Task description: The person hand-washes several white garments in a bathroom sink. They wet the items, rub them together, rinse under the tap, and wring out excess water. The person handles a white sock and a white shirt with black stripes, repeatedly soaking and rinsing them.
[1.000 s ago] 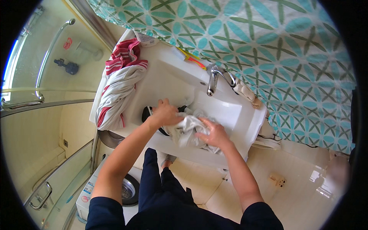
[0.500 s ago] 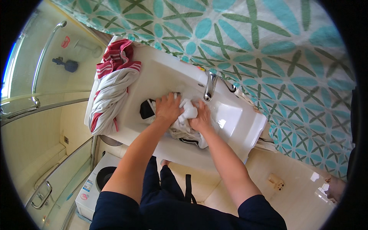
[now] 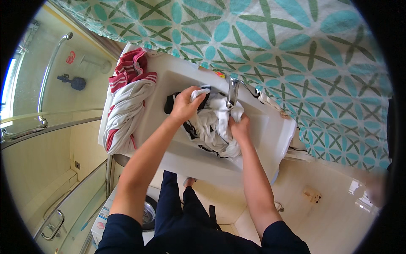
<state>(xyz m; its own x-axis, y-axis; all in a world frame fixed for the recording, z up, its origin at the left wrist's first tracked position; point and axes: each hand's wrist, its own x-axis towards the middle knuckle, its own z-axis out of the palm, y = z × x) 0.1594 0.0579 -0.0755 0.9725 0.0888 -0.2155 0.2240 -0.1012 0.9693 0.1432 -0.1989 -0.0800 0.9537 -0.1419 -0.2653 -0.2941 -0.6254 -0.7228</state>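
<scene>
A wet white garment with black trim (image 3: 211, 129) lies bunched in the white sink (image 3: 152, 95). My left hand (image 3: 186, 103) is closed on a fold of its white cloth, over the sink's far left side, beside a black part of the fabric. To the right, my right hand (image 3: 240, 127) grips another part of the white cloth, just below the faucet (image 3: 232, 93). Between the two hands the cloth is spread out and passes under the spout. The fingertips of my right hand are partly hidden by the fabric.
A twisted white and red garment (image 3: 129, 106) rests on the sink's left ledge. Behind the faucet hangs a patterned curtain (image 3: 270, 46). A glass shower enclosure (image 3: 84, 199) stands at left, with a white washing machine (image 3: 150, 211) below the sink near my legs.
My hands have moved apart from the bunched cloth in the basin. The left has lifted a fold up and away; the right has shifted rightward, spreading the garment under the faucet.
</scene>
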